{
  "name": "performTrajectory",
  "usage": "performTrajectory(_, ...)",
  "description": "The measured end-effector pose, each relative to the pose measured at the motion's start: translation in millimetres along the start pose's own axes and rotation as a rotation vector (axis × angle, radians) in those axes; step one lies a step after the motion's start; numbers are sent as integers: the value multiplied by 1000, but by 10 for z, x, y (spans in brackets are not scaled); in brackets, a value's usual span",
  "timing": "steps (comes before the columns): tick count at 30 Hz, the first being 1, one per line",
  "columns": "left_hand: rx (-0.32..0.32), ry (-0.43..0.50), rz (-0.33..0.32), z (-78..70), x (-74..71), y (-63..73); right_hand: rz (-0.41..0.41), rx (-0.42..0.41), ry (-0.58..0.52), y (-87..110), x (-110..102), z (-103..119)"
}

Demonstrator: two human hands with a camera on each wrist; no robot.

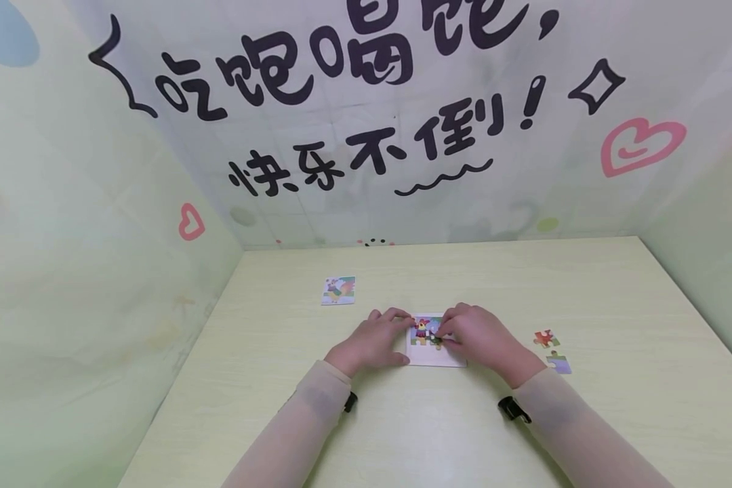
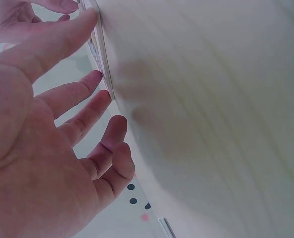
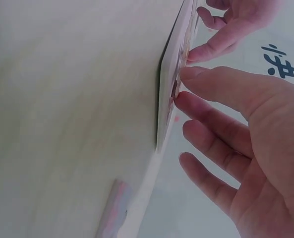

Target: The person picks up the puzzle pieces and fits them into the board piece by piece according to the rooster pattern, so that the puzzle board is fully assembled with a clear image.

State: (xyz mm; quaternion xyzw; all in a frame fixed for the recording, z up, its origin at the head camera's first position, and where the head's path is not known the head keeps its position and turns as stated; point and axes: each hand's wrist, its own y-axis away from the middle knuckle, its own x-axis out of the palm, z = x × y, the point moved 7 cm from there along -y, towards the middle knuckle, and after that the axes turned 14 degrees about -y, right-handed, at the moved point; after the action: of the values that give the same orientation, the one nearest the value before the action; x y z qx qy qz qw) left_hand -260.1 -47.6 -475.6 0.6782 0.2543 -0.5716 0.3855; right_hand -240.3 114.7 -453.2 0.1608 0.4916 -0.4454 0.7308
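Seen from the head, the jigsaw board (image 1: pixel 434 358) lies at three o'clock from the left hand (image 1: pixel 372 344), whose fingers spread against its edge; at the board's three o'clock, the right hand (image 1: pixel 480 336) pinches a puzzle piece (image 1: pixel 437 339).

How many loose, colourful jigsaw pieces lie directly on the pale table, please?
2, both right of the right hand: a red-orange jigsaw piece and, nearer, a purple-green piece. Others may be hidden.

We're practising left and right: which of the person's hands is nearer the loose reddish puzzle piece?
Right. The right hand is left of the reddish piece, over the white board; the left hand is farther left, at the board's left edge.
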Motion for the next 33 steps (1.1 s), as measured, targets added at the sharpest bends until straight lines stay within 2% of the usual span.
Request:
performTrajectory(11, 5, 8, -2, -7, -1, 1, 18, 3, 32, -38, 38, 18)
performTrajectory(33, 7, 16, -11, 14, 18, -13, 32, 5, 8, -60, 67, 1)
